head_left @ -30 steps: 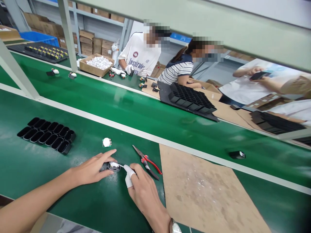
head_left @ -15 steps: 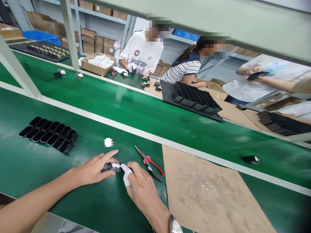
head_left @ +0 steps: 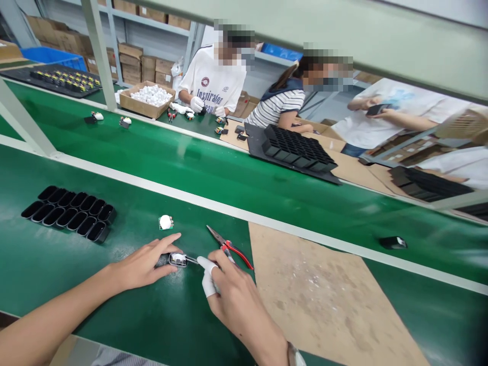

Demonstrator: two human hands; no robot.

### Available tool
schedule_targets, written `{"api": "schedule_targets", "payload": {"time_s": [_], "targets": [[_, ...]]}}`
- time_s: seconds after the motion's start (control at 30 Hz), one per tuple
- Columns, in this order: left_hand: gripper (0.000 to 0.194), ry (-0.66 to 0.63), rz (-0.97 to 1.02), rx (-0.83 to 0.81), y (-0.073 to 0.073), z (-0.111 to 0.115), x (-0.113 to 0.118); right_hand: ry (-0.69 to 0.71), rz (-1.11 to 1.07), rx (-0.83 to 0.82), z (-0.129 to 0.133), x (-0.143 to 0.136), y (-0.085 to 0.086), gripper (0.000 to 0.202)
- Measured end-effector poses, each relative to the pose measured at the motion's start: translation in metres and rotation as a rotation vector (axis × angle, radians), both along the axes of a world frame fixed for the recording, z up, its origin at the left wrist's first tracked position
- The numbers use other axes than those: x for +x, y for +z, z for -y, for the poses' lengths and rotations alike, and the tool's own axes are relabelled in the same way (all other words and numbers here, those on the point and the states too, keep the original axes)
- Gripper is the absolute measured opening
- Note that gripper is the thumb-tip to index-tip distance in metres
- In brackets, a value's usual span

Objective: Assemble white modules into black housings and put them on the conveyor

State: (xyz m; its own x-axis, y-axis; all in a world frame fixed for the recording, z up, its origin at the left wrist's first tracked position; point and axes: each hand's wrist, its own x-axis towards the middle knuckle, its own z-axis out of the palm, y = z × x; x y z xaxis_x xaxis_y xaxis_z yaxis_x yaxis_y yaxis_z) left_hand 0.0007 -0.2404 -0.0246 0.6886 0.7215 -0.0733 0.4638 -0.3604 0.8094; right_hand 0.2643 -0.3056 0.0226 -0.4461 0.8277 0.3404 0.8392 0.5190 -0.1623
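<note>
My left hand (head_left: 143, 264) rests on the green table, its thumb and fingers around a small black housing (head_left: 178, 260) with white and metallic parts inside. My right hand (head_left: 232, 284), with white covers on two fingertips, is closed on thin metal tweezers (head_left: 191, 260), whose tips reach the housing's right end. Red-handled pliers (head_left: 229, 246) lie just beyond my right hand, which partly hides them. A small green board with a round white top (head_left: 165, 222) sits beyond my left hand.
Two rows of black housings (head_left: 68, 213) stand at left. Brown cardboard (head_left: 316, 284) lies at right. Past a white rail (head_left: 152, 189), a green belt carries a black housing (head_left: 393, 242) and small parts. Several people work across it, near black trays (head_left: 299, 147) and a box (head_left: 147, 100).
My right hand has drawn back a little to the right from the housing, and the tweezers now show between them. The whole view has shifted slightly.
</note>
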Motion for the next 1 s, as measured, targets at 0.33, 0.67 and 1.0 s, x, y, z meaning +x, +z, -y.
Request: {"api": "schedule_targets", "payload": {"time_s": [0.33, 0.67, 1.0], "targets": [[0.069, -0.002, -0.015, 0.006, -0.001, 0.001, 0.000, 0.009, -0.127, -0.048, 0.011, 0.005, -0.014, 0.033], [0.068, 0.001, -0.015, 0.023, 0.003, 0.001, 0.000, 0.019, 0.006, -0.130, -0.008, -0.012, 0.006, 0.023], [0.046, -0.008, -0.001, 0.078, 0.001, 0.004, -0.003, -0.003, -0.326, -0.268, -0.001, 0.025, -0.003, 0.031]]}}
